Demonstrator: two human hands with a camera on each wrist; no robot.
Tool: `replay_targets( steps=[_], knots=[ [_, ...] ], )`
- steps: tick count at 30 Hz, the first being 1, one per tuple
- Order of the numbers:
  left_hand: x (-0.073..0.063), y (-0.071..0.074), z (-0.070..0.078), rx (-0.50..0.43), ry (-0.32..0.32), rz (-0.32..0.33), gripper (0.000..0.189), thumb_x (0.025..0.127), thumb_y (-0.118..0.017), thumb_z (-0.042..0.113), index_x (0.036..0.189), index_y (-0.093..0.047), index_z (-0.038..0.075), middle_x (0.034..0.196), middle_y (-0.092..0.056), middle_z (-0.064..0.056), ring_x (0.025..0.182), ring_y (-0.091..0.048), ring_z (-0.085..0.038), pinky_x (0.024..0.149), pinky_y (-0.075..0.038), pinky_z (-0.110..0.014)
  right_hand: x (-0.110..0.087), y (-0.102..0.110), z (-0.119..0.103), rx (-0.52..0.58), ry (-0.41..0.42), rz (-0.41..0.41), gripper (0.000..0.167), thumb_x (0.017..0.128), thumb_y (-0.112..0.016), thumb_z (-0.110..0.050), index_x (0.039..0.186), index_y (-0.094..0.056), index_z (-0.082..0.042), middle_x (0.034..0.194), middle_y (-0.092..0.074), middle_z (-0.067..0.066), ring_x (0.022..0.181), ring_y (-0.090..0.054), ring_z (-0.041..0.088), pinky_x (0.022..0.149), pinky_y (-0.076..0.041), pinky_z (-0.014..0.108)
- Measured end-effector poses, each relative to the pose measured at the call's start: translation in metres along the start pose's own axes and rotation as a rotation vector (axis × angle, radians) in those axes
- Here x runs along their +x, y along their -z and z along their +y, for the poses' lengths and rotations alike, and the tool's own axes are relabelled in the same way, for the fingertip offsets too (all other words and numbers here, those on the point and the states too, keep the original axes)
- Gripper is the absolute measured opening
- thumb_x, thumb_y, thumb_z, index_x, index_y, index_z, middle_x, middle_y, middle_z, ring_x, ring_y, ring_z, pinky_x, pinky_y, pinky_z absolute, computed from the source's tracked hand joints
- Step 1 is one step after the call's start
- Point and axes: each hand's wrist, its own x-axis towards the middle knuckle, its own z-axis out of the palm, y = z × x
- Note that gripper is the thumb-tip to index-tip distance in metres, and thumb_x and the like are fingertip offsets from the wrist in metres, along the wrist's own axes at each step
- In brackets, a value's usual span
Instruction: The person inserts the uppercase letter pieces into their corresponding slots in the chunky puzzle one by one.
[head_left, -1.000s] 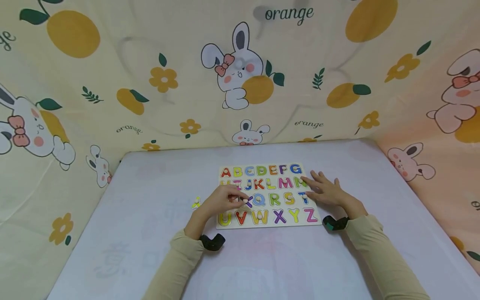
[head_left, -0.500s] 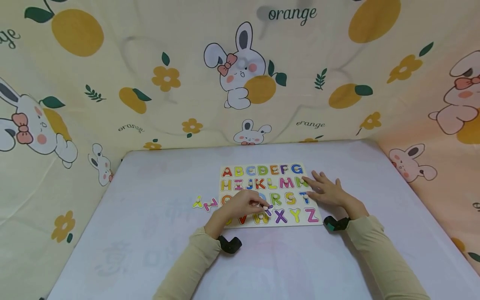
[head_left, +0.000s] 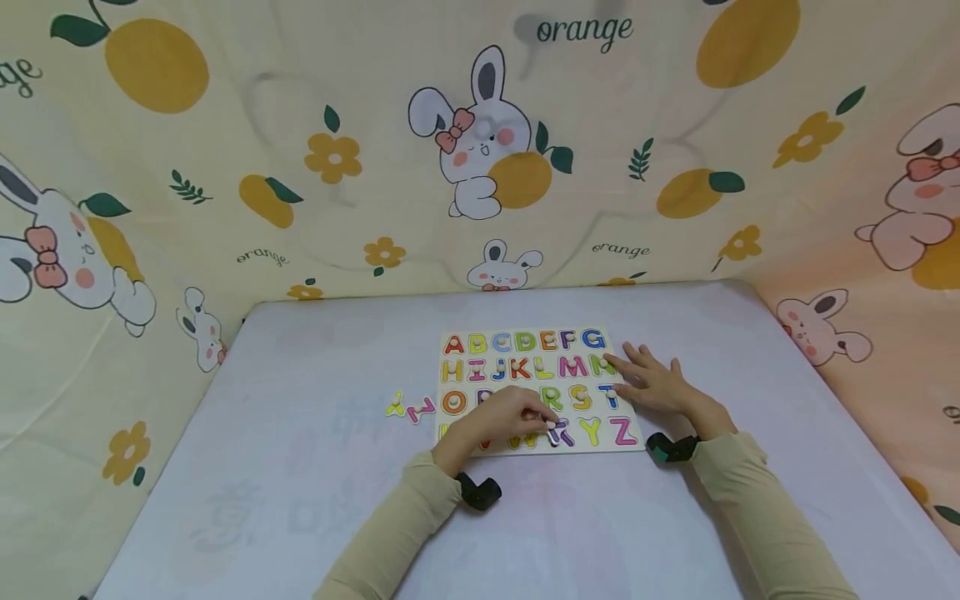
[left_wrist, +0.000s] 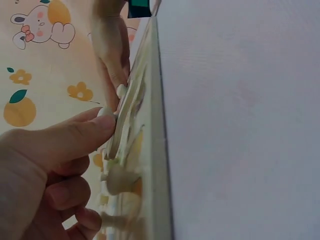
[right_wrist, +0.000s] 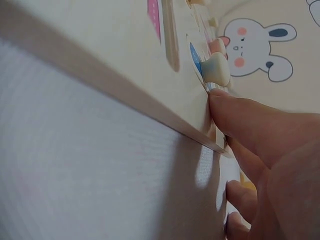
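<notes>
My left hand [head_left: 504, 417] pinches the knob of a purple letter X piece [head_left: 558, 433] between thumb and fingertips. The piece lies tilted over the X place in the bottom row of the wooden alphabet puzzle board [head_left: 510, 453]. In the left wrist view, thumb and finger grip the knob, with the piece [left_wrist: 120, 135] close against the board's face. My right hand [head_left: 663, 387] rests at the board's right edge, fingers spread and relaxed. Its thumb presses the board's edge beside the blue T piece [right_wrist: 196, 57] in the right wrist view.
A yellow Y piece [head_left: 395, 405] and a pink Z piece [head_left: 421, 409] lie loose on the white table [head_left: 315, 450], left of the board. Knobbed letters fill much of the board's upper rows. A printed cloth [head_left: 375, 192] hangs behind the table.
My left hand has moved right and slightly toward me across the board, bringing the purple X piece to the X place. The right hand stays where it was.
</notes>
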Motion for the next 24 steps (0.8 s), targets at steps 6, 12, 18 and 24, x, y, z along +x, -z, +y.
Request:
replay_targets(
  steps=[6, 12, 18, 24],
  knots=[
    [0.001, -0.006, -0.002, -0.018, 0.036, 0.000, 0.019, 0.093, -0.063, 0.018, 0.109, -0.074, 0.017, 0.082, -0.064, 0.003, 0.064, -0.042, 0.002, 0.060, -0.034, -0.011, 0.000, 0.000, -0.004, -0.004, -0.008, -0.005, 0.073, 0.092, -0.051, -0.054, 0.152, -0.027, -0.020, 0.160, -0.008, 0.025, 0.145, 0.002, 0.054, 0.104, 0.009, 0.078],
    [-0.003, -0.006, 0.004, -0.017, 0.089, 0.027, 0.022, 0.091, -0.066, 0.023, 0.111, -0.073, 0.019, 0.079, -0.060, 0.009, 0.066, -0.042, 0.001, 0.060, -0.033, -0.013, -0.002, 0.002, -0.008, -0.070, -0.023, -0.008, 0.072, 0.094, -0.047, -0.055, 0.153, -0.024, -0.021, 0.161, -0.007, 0.024, 0.145, -0.001, 0.054, 0.105, 0.004, 0.079],
    [-0.003, -0.008, 0.012, 0.054, 0.169, 0.118, 0.028, 0.084, -0.073, 0.039, 0.105, -0.074, 0.021, 0.067, -0.044, 0.010, 0.066, -0.040, -0.002, 0.060, -0.029, -0.016, -0.001, 0.003, -0.013, -0.072, -0.054, -0.018, 0.074, 0.095, -0.044, -0.056, 0.154, -0.020, -0.019, 0.160, -0.004, 0.025, 0.146, 0.000, 0.053, 0.104, 0.005, 0.079],
    [-0.001, -0.011, 0.013, 0.105, 0.218, 0.169, 0.022, 0.080, -0.075, 0.044, 0.088, -0.073, 0.023, 0.068, -0.044, 0.010, 0.065, -0.039, -0.003, 0.060, -0.027, -0.017, 0.001, 0.004, -0.014, -0.044, -0.070, -0.027, 0.073, 0.095, -0.045, -0.055, 0.154, -0.020, -0.018, 0.160, -0.003, 0.027, 0.145, 0.001, 0.053, 0.104, 0.007, 0.079]
  ],
)
